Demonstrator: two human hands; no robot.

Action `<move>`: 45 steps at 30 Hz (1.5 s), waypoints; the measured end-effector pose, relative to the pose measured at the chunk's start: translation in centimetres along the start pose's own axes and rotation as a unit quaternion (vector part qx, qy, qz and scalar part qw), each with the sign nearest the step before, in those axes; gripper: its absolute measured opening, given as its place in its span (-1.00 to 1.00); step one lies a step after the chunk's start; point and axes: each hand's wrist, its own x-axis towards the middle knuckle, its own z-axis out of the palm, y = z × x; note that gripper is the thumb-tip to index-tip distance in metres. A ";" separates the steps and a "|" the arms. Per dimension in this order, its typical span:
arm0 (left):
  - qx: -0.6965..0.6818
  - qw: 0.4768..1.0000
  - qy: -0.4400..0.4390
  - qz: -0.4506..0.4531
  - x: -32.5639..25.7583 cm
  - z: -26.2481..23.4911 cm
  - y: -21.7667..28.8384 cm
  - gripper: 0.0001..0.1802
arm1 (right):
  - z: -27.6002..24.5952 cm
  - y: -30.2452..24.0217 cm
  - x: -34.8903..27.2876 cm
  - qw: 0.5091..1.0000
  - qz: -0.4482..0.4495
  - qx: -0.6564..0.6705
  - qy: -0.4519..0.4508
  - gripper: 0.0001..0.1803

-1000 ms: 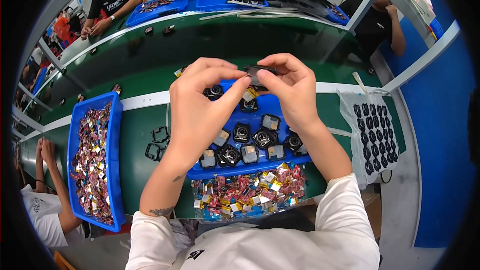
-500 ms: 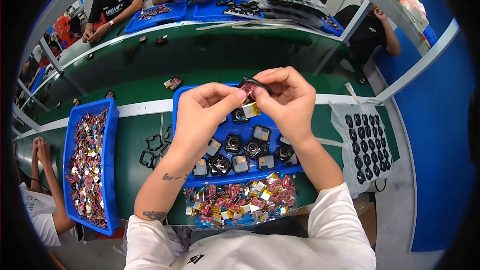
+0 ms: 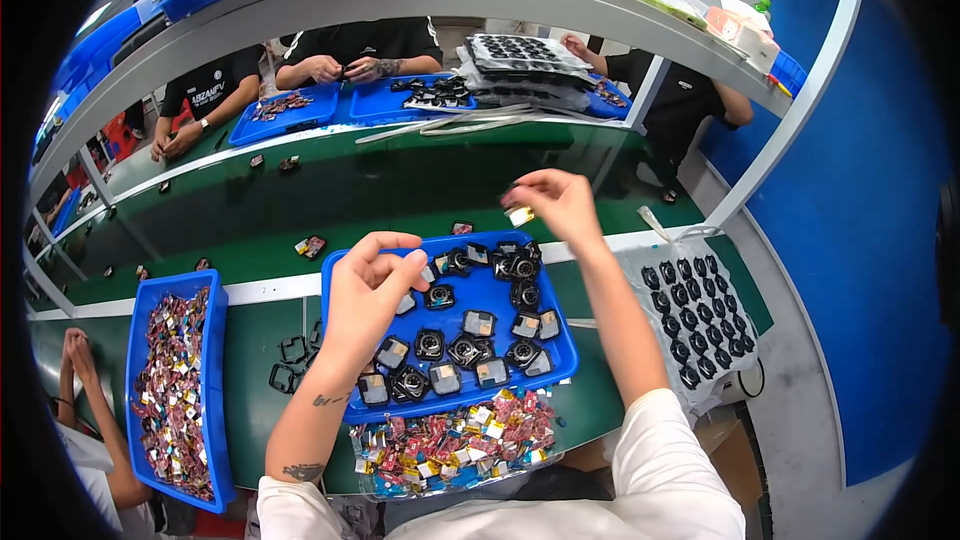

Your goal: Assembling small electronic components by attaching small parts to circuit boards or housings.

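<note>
My right hand (image 3: 562,208) is raised over the green conveyor belt, beyond the blue tray. Its fingers pinch a small red circuit board (image 3: 511,198), blurred, with a white-and-yellow battery hanging below. My left hand (image 3: 378,285) hovers over the tray's left side, thumb and forefinger apart, with nothing between them. Under the hands, the blue tray (image 3: 562,350) holds several black watch housings (image 3: 429,343), some showing round backs and others grey insides. In front of it, nearest me, lies a heap of red circuit boards and batteries (image 3: 450,445) on clear plastic.
A long blue bin (image 3: 222,390) full of similar boards stands at left. Black frames (image 3: 287,365) lie beside the tray. At right is a white sheet holding rows of black parts (image 3: 697,315). A shelf beam (image 3: 400,2) crosses above; co-workers sit across the belt (image 3: 400,175).
My hands have parted from the black watch housing and board they held together. My right hand has moved away with the board; my left is now empty. The view has shifted upward.
</note>
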 end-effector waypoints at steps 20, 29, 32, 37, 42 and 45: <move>0.055 0.992 -0.109 -0.011 -1.5 -0.4 1.3 -0.51 | -10.5 -14.6 4.2 0.617 -0.421 -0.563 0.355 -0.55; 0.010 0.982 -0.145 0.117 -1.9 0.7 1.6 -0.63 | -21.4 -13.7 9.7 0.710 -0.366 -0.559 0.223 -0.50; 0.001 0.984 -0.151 0.096 -2.5 0.7 2.1 -0.66 | -20.8 -14.1 10.2 0.555 -0.380 -0.687 0.275 -0.53; 0.037 0.980 -0.176 0.084 -3.2 -0.2 3.3 -0.68 | -20.4 -14.7 12.3 0.803 -0.226 -0.525 0.168 -0.62; -0.009 0.979 -0.158 0.126 -3.2 0.5 2.4 -0.70 | -24.4 -15.2 15.1 0.863 -0.232 -0.437 0.099 -0.72; 0.001 0.978 -0.169 0.122 -3.3 0.3 3.3 -0.70 | -25.5 -15.3 15.3 0.826 -0.239 -0.488 0.150 -0.71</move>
